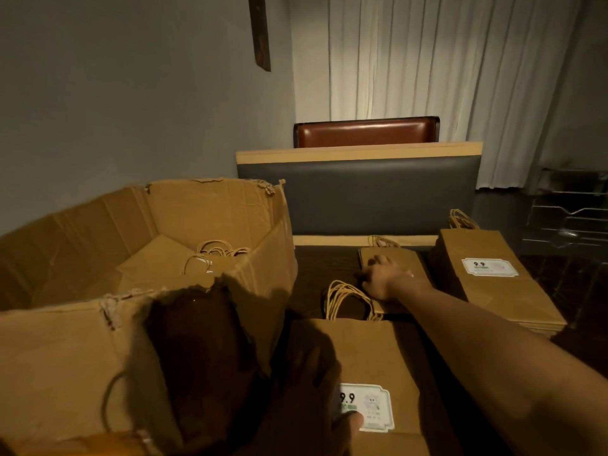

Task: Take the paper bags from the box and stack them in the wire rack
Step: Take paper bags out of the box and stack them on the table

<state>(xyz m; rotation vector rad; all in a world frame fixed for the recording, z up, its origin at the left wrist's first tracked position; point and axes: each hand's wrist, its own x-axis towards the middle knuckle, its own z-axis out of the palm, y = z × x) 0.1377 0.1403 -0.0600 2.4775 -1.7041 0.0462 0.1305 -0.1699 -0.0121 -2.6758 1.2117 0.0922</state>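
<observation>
R hand [383, 274] flat, fingers spread on small brown paper bag [399, 258] at 12 o'clock; L hand [324, 383] open on stickered brown paper bag [371, 353] w/ twine handles, torn cardboard box [138, 245] at 9.

Box [141, 258] left of bags [493, 278]

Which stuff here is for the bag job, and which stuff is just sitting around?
For the job:
cardboard box with bags left inside
near bag under the left hand
middle bag under the right hand
far bag stack
wire rack

Just there:
grey bench back
brown seat
curtain
</observation>
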